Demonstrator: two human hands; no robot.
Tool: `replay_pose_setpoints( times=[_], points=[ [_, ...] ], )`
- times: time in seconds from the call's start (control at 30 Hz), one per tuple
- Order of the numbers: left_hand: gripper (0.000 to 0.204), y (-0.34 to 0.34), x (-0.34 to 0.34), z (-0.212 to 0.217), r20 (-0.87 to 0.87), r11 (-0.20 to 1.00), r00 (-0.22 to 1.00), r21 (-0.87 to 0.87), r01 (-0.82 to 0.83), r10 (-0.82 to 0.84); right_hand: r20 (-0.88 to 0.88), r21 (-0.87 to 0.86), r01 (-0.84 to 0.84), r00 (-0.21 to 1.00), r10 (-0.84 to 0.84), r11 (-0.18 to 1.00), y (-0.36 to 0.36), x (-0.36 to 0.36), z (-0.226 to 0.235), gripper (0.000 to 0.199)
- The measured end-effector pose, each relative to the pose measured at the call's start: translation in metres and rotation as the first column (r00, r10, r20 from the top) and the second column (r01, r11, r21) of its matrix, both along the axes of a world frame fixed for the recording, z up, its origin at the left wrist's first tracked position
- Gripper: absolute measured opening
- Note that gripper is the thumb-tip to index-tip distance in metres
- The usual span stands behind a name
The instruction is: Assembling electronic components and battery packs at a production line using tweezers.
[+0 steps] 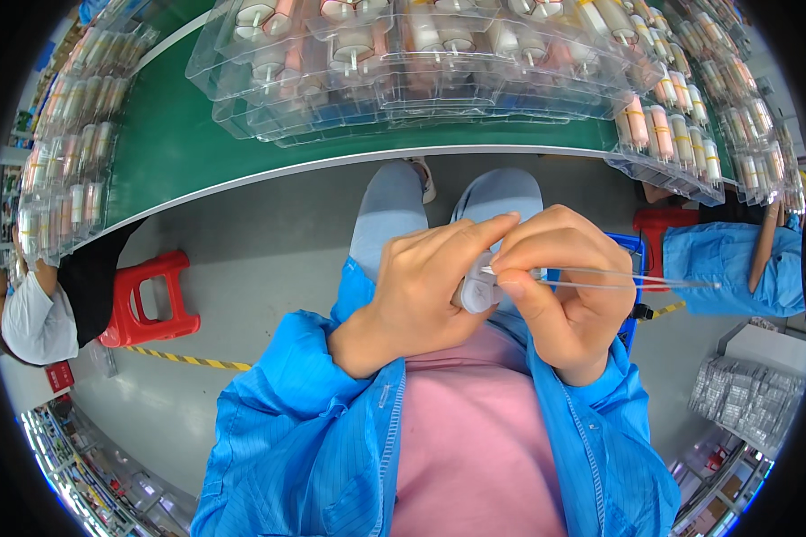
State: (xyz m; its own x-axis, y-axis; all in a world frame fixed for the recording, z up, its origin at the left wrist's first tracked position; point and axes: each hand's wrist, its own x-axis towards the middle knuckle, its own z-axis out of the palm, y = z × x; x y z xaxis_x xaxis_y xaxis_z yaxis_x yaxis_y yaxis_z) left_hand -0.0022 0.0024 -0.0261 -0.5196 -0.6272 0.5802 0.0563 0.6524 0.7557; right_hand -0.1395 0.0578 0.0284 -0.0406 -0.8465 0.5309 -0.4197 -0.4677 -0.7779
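Note:
My left hand (425, 286) is closed around a pale grey-white piece with a round end (481, 294), held above my lap. Most of its body is hidden by the fingers. At that round end, my right hand (569, 291) pinches thumb against forefinger on a tiny white part that I cannot make out well. A thin two-pronged metal tool (591, 272), resembling tweezers, also lies in my right hand. Its prongs stick out to the right and come together at the far end. Both hands are close together, nearly touching.
Stacked clear plastic trays (349, 103) of white and pink cylinders stand on the green table (166, 134). More filled trays (672, 161) overhang its right edge. Red stools (152, 300) and co-workers are at both sides. A blue crate (631, 336) stands beside my right arm.

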Motion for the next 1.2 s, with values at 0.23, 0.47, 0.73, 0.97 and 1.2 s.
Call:
replay_pose_setpoints(
  times=[0.23,0.47,0.73,0.97,1.2],
  points=[
    [0.044,-0.003,0.000,-0.001,-0.039,0.999,0.999,0.034,0.011,-0.010,0.022,-0.030,0.031,0.999,-0.031,0.999,0.003,-0.001,0.001,0.014],
    [0.031,-0.002,0.003,0.006,-0.100,0.979,0.994,0.190,0.072,-0.053,0.428,-0.044,0.105,0.901,-0.076,0.994,0.013,-0.001,-0.011,0.020],
    [0.038,-0.005,0.005,0.004,-0.088,0.974,0.993,0.206,0.096,-0.079,0.370,0.008,-0.025,0.929,0.021,1.000,0.022,0.008,-0.018,0.023],
    [0.054,-0.007,0.001,-0.007,-0.114,0.962,0.980,0.202,0.184,-0.163,0.487,0.022,0.116,0.866,-0.112,0.993,0.014,0.009,-0.026,0.018],
    [0.048,0.006,-0.007,-0.014,-0.327,0.817,0.933,0.491,0.303,-0.149,0.428,-0.005,0.059,0.902,-0.051,0.998,0.009,0.006,-0.029,0.017]
  ],
)
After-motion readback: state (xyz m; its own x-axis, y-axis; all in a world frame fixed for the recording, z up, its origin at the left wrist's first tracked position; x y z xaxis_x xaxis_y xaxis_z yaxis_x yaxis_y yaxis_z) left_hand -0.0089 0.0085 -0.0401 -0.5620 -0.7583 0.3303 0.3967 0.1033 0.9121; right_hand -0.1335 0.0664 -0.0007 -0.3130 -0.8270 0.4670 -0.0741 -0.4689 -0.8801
